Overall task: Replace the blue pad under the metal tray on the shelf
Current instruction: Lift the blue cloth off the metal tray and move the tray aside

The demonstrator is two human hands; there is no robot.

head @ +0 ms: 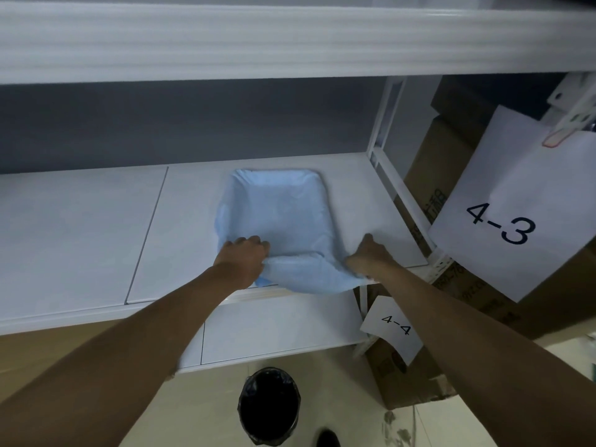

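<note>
Both forearms reach to white shelf. Left hand and right hand grip near corners of blue pad, draped over tray shape; long axis runs front-to-back, near edge overhanging shelf front.

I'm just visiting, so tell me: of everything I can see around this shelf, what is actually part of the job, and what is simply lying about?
Part of the job:
blue pad, draped over a tray shape
left hand, gripping the pad's near edge
right hand, holding its right corner
shelf

Just lying about:
bin on the floor
paper sign 4-3
paper sign 4-4
cardboard boxes
</note>
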